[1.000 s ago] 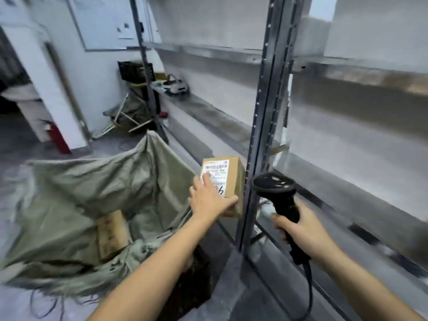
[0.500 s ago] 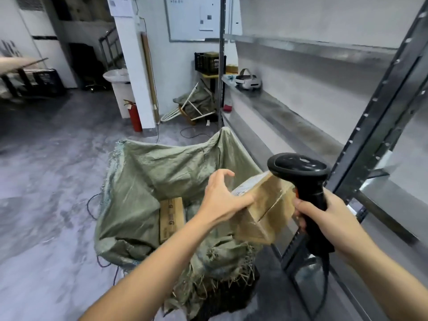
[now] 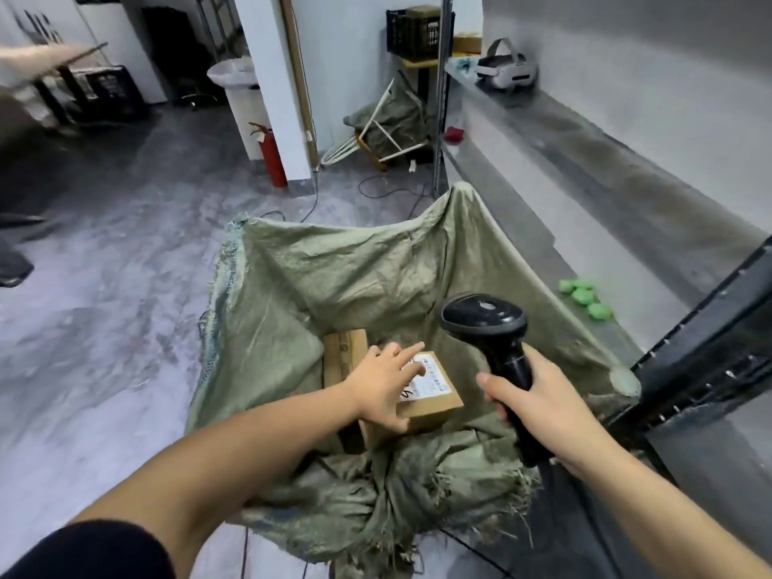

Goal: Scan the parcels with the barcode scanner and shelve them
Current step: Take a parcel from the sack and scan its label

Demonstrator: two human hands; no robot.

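Observation:
A small cardboard parcel (image 3: 436, 397) with a white barcode label facing up sits low inside the open green woven sack (image 3: 355, 277). My left hand (image 3: 384, 382) holds it, fingers spread over the label and thumb against its near side. Just right of the parcel, my right hand (image 3: 539, 399) grips the handle of the black barcode scanner (image 3: 482, 317), whose head stands upright above the sack. A second brown parcel (image 3: 344, 353) lies in the sack behind my left hand.
A grey metal shelf (image 3: 585, 169) runs along the right, with a dark upright post (image 3: 710, 328) close to my right hand. On it are a white headset (image 3: 505, 71) and some green lumps (image 3: 585, 296). A red fire extinguisher (image 3: 271, 156) stands by a white pillar.
My left hand has brought the parcel from beside the shelf post down into the sack. My view has swung left and down from the shelf to the sack. The scanner stays in my right hand.

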